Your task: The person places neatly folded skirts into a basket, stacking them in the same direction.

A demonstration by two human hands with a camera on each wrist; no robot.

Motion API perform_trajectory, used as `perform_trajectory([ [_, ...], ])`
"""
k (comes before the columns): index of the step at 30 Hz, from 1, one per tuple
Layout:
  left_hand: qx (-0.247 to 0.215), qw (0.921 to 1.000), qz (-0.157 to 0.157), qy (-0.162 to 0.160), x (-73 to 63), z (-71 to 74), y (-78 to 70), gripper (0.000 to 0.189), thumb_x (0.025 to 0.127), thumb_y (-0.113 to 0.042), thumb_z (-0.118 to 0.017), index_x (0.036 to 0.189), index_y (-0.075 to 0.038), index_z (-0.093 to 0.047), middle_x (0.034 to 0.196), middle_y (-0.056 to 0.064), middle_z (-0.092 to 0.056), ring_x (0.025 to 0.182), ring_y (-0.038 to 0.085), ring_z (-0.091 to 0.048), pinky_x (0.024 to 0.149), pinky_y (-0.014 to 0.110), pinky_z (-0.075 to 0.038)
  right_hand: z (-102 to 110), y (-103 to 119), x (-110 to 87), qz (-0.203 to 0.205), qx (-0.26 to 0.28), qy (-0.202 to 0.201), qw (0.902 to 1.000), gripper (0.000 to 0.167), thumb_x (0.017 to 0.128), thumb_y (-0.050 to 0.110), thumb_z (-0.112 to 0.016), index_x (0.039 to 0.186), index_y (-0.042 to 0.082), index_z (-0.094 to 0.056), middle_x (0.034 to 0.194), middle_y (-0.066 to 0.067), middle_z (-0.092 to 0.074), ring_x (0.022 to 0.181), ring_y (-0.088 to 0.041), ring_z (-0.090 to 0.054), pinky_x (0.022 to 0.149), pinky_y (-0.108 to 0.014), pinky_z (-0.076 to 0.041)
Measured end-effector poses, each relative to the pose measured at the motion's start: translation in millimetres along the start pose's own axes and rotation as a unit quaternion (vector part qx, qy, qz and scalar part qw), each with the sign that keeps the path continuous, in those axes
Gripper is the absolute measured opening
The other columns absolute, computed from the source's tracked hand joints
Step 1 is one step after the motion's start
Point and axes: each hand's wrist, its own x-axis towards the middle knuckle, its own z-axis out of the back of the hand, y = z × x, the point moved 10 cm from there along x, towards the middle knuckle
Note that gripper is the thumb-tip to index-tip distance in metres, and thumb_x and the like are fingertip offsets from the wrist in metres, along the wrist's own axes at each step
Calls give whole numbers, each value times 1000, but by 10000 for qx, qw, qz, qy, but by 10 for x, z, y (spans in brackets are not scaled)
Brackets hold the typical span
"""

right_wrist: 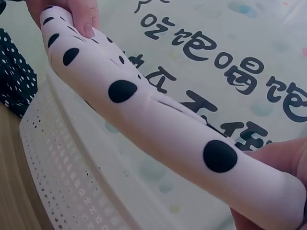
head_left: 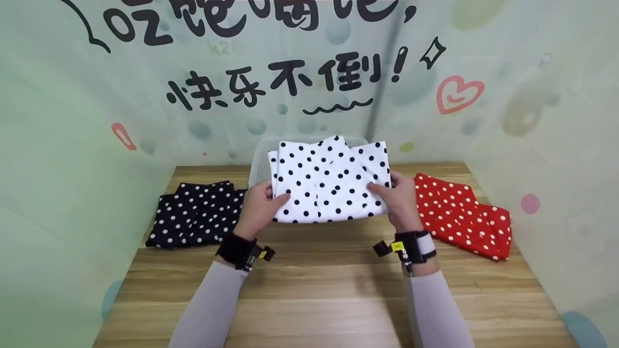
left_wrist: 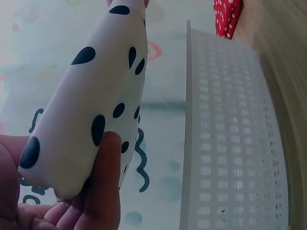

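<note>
Both hands hold up a folded white cloth with black polka dots, one at each side, above the wooden table. My left hand pinches its left edge, thumb on the near face and fingers behind. At the opposite edge my right hand grips it the same way. In the left wrist view the folded cloth bulges as a thick roll between thumb and fingers. Behind and below it stands a white perforated plastic basket, largely hidden by the cloth in the head view.
On the left of the table lies a folded black cloth with white dots. A folded red cloth with white dots lies on the right. A printed wall sheet closes off the back, and pale sheets hang at both sides.
</note>
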Motion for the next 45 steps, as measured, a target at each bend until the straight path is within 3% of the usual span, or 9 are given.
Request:
perform_trajectory([
  [6,218,9987,-189,-424,332,-30,-17,19,94,-17,-78,105,-3,-71,93,12,-77,73,14,-66,65,24,-57,66,-32,219,395,16,-604,9974,45,87,-3,-79,131,-4,-69,120,-21,-73,95,-21,-75,85,-29,-66],
  [13,134,9966,-65,-808,467,56,-22,29,93,-18,-80,116,-3,-72,106,14,-81,85,25,-75,75,34,-64,10,-115,321,610,-155,-814,9947,33,88,2,-81,121,0,-74,115,-19,-76,97,-25,-76,83,-31,-66],
  [19,71,9959,52,-899,616,66,133,31,94,-19,-80,118,-2,-72,111,17,-81,89,27,-77,79,35,-64,-76,-185,393,490,-657,-906,9925,35,90,8,-82,124,4,-74,120,-18,-77,102,-26,-75,84,-28,-65],
  [25,629,9916,246,-1106,666,140,289,21,95,-19,-78,107,-4,-70,98,13,-77,81,23,-67,73,33,-57,-266,-199,456,855,-1599,-936,9790,33,91,12,-83,121,4,-74,119,-19,-78,103,-27,-76,86,-33,-65],
  [30,879,9878,278,-1253,711,134,310,23,97,-20,-78,111,-5,-70,104,12,-76,89,25,-66,81,37,-56,-325,-128,487,1263,-2114,-1089,9631,28,90,11,-83,115,2,-75,117,-21,-79,102,-31,-77,90,-40,-65],
  [38,953,9836,129,-1523,716,71,283,19,97,-22,-79,106,-6,-71,102,10,-76,93,25,-68,84,38,-57,-326,-44,507,1631,-2252,-1242,9525,26,90,9,-83,113,2,-75,115,-22,-78,105,-34,-76,92,-43,-64],
  [45,1241,9755,1,-1816,687,83,285,21,96,-23,-79,110,-8,-72,98,8,-75,90,24,-68,81,38,-57,-382,-98,537,1733,-2495,-1208,9451,26,90,10,-82,114,2,-74,114,-21,-79,106,-36,-75,96,-47,-62],
])
